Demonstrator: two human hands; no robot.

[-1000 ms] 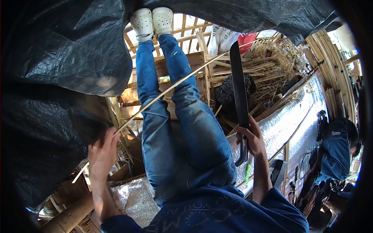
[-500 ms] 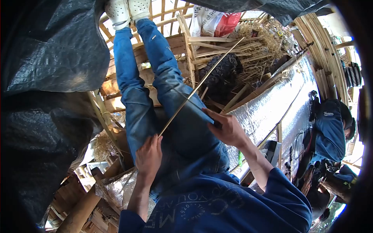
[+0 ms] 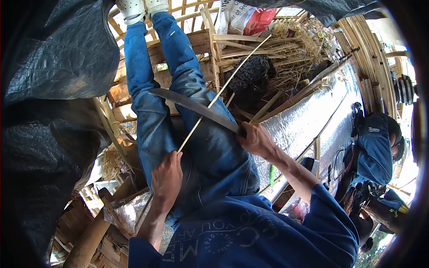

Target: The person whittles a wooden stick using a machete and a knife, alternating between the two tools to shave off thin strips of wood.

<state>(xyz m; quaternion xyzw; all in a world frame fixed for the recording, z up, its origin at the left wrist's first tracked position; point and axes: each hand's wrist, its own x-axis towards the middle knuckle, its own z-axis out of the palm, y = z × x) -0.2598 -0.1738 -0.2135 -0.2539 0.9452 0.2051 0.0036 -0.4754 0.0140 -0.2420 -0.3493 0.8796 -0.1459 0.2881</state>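
A long thin pale strip (image 3: 224, 86) runs up and to the right across my thighs. My left hand (image 3: 166, 179) is closed round its lower end. In my right hand (image 3: 258, 139) is the handle of a long dark blade (image 3: 195, 106), which points to the upper left. The blade crosses the strip near its middle, over my jeans (image 3: 214, 149); whether its edge touches the strip cannot be made out. The handle is mostly hidden by my fingers.
Silver foil sheeting (image 3: 308, 114) lies to the right, with a person (image 3: 376, 147) in blue beyond it. Straw (image 3: 308, 42) and split wood are heaped at the top right, near a white and red sack (image 3: 243, 18). A black tarp (image 3: 58, 58) hangs on the left.
The blade, blurred before, now shows clearly and reaches further left across the strip. My right hand has moved slightly up and left. The strip has shifted a little left.
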